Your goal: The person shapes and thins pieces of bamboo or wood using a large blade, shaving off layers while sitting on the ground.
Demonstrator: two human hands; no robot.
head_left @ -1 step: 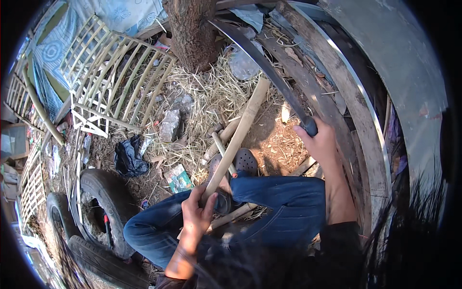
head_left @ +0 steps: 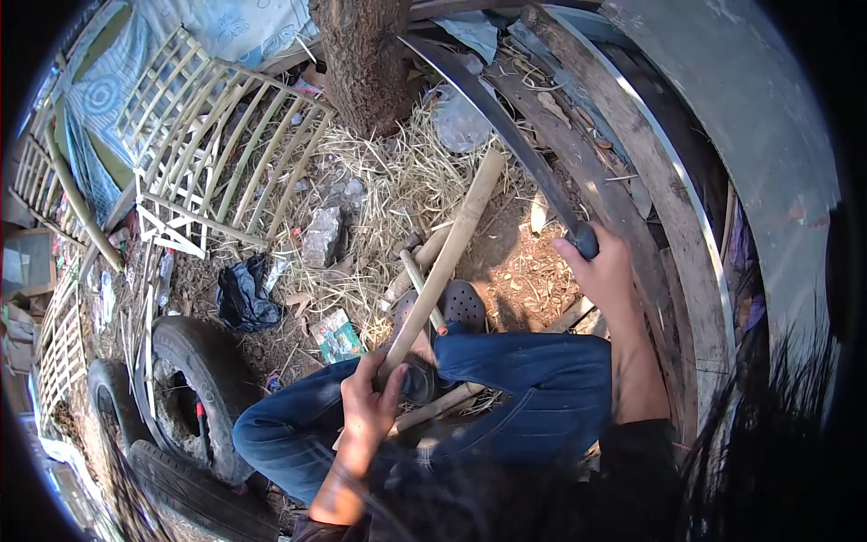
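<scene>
A flat, pale bamboo slat (head_left: pixel 444 260) rises at a slant from my left hand (head_left: pixel 368 405), whose fingers are wrapped round its lower end above my knee. My right hand (head_left: pixel 607 275) grips the black handle of a machete (head_left: pixel 513 135). The long dark blade slopes up and left, its tip in front of the tree trunk. Blade and slat look apart, the slat's upper end lying just left of the blade. Beneath the slat are a thin stick (head_left: pixel 417 282), a thicker round pole (head_left: pixel 423 262) and my dark clogs (head_left: pixel 463 303).
Bamboo lattice panels (head_left: pixel 237 158) lean at the left, near old tyres (head_left: pixel 203 379). A tree trunk (head_left: pixel 363 63) stands ahead. Long planks (head_left: pixel 664 172) run along the right beside a grey sheet (head_left: pixel 750 117). Straw shavings (head_left: pixel 388 181), a stone block (head_left: pixel 321 238) and a black plastic bag (head_left: pixel 246 294) lie on the ground.
</scene>
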